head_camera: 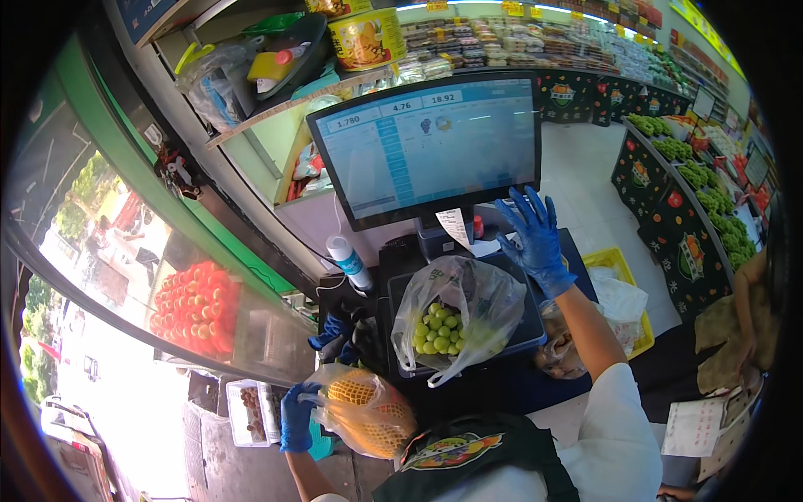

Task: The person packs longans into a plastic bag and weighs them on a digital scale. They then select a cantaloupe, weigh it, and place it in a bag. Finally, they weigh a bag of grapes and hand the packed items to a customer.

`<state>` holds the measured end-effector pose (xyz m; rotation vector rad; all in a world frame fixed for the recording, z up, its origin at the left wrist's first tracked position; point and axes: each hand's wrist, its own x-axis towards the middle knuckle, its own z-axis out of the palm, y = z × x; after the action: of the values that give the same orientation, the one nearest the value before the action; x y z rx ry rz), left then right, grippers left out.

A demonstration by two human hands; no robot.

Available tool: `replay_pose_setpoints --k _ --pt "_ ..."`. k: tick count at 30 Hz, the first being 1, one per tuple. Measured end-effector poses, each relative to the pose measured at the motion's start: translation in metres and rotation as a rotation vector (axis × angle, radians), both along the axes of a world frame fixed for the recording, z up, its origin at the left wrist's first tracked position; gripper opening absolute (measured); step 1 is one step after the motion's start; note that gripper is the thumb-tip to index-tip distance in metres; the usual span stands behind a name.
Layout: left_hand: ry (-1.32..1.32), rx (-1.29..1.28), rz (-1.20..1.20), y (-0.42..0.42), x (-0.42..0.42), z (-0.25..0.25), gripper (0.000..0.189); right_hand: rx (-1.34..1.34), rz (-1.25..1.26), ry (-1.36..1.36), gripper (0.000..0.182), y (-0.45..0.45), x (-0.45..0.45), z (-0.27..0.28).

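My left hand (298, 414), in a blue glove, grips the edge of a clear plastic bag (367, 408) of fruit in yellow foam nets, at the lower middle. My right hand (533, 241), also gloved in blue, is raised with its fingers spread and holds nothing; its fingertips are at the lower right edge of a touch-screen monitor (433, 150). A plastic bag of green grapes (442, 329) rests on the black scale (530, 339) below the monitor, left of my right forearm. A paper receipt (453, 227) sticks up from a printer under the screen.
A spray can (349, 260) stands left of the scale. Right of it are a bag with brown contents (560, 351) and a yellow basket (646, 339) with plastic bags. A person (749, 320) is at the far right, near a produce stand (665, 219). A cluttered shelf (301, 103) is upper left.
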<state>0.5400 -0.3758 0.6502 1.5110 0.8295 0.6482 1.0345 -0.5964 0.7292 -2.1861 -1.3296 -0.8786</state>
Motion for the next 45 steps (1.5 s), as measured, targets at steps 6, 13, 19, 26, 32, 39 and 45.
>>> replay_pose_setpoints --k 6,13,19,26,32,39,45 --pt "0.045 0.006 -0.004 0.003 -0.002 -0.003 0.031 0.017 0.040 -0.015 0.058 0.009 -0.005 0.011" --pt "-0.016 -0.029 0.071 -0.003 -0.006 -0.012 0.028 0.062 -0.046 -0.068 0.057 0.015 0.011 0.017" --pt "0.019 -0.048 0.047 -0.005 -0.003 -0.006 0.026 0.014 -0.059 -0.099 0.059 0.014 0.018 0.007" --pt "-0.007 -0.062 0.068 -0.008 -0.001 -0.004 0.027 0.084 -0.049 -0.087 0.058 0.007 0.011 0.018" --pt "0.002 -0.086 0.088 -0.011 0.003 0.001 0.026 0.074 -0.072 -0.093 0.056 0.002 0.012 0.022" --pt "0.070 -0.055 0.083 -0.012 0.003 0.004 0.028 0.182 -0.001 -0.121 0.054 0.024 0.016 0.047" --pt "0.079 -0.042 0.088 -0.010 0.002 -0.001 0.028 0.143 0.120 -0.212 0.051 0.062 -0.002 0.068"
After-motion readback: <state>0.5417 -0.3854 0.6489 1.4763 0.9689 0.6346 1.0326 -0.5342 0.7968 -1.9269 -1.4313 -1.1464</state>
